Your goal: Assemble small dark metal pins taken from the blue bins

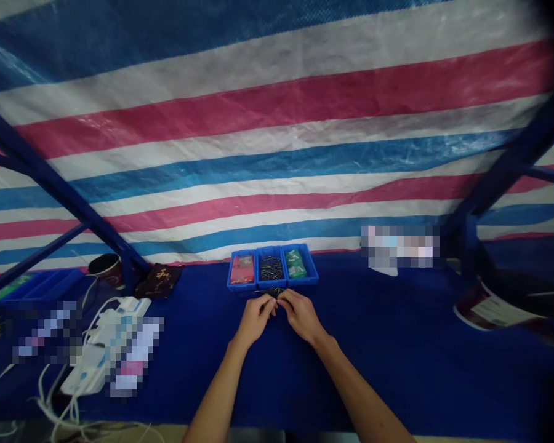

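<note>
Head view: my left hand [257, 318] and right hand [300, 315] are curled nearly shut, fingertips meeting by a small dark item [274, 293] just before the front edge of the 3-compartment blue tray [272, 286]. Whether I hold it, I cannot tell. Judged light and stiff: pinch it by its ends.
</note>
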Available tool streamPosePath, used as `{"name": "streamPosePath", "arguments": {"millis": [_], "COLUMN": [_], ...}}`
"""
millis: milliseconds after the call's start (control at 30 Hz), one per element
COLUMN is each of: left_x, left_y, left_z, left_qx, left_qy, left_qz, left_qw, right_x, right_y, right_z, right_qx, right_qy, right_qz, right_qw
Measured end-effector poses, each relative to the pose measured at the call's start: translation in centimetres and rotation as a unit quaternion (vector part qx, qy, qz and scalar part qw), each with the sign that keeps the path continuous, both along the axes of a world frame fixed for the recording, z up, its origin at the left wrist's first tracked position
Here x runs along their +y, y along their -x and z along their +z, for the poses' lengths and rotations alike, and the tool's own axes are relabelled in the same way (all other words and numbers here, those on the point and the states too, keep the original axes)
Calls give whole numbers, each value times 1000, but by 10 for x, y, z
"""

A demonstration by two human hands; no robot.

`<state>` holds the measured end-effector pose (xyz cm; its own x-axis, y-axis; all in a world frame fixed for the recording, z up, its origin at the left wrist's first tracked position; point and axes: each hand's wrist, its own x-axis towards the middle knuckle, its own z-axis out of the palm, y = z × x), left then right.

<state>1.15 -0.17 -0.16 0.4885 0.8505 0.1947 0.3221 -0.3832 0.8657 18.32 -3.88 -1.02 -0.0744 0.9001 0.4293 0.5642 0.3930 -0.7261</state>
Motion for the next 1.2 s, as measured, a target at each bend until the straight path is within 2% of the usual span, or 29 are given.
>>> {"name": "streamPosePath", "arguments": {"millis": [167,367,733,1200], "left_x": [-1,0,1,2], "left_y": [-1,-1,0,1], "left_z": [3,-1,-3,-3], "left_qx": [5,-16,-22,-20], "left_qy": [-11,-2,6,8], "left_qz": [-4,1,4,-4], "left_qw": [1000,1000,1000,1000], "right_x": [0,2,2,3], "right_y": [2,4,4,3], "right_z": [-2,-8,-11,-8], "right_qx": [-22,-44,-83,26], "right_qy": [16,20,0,-13], "right_qz": [-9,-20,-42,-24], "right_qw": [1000,999,996,999]}}
